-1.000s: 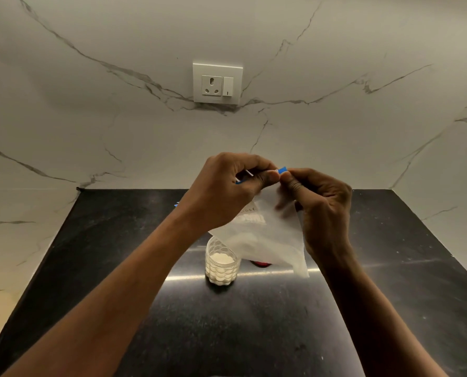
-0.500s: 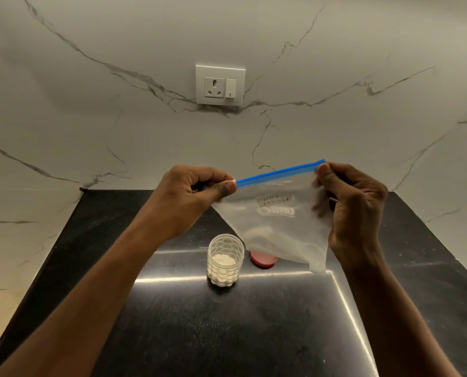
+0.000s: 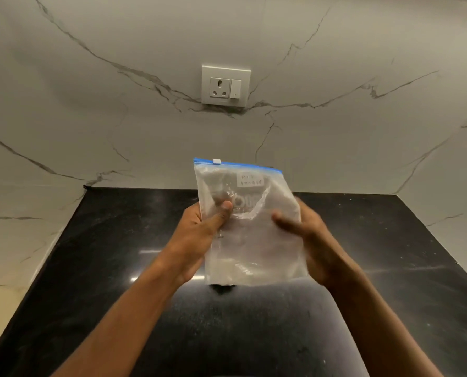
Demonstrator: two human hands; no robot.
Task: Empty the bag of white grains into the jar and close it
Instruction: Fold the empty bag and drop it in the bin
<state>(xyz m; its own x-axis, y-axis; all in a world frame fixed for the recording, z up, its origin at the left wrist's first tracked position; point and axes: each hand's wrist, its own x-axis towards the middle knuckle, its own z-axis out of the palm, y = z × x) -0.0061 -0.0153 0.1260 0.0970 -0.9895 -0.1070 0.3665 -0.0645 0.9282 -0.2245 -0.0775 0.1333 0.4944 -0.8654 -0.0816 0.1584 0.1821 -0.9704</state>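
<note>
A clear zip bag (image 3: 254, 240) with a blue sealing strip and a white slider at its top hangs upright in front of me. It looks nearly empty, with a small handwritten label near the top. My left hand (image 3: 199, 240) pinches its left edge, thumb on the front. My right hand (image 3: 308, 246) grips the right edge, fingers on the front. The jar and the red lid are hidden behind the bag; only a dark sliver shows under its bottom edge.
The black stone counter (image 3: 118, 268) runs between marble walls on the left, back and right. A white wall socket with a switch (image 3: 226, 85) sits on the back wall above the bag.
Both hands have slid from the blue strip down to the bag's sides. The bag now hangs upright with its strip level, and it covers the jar and the lid.
</note>
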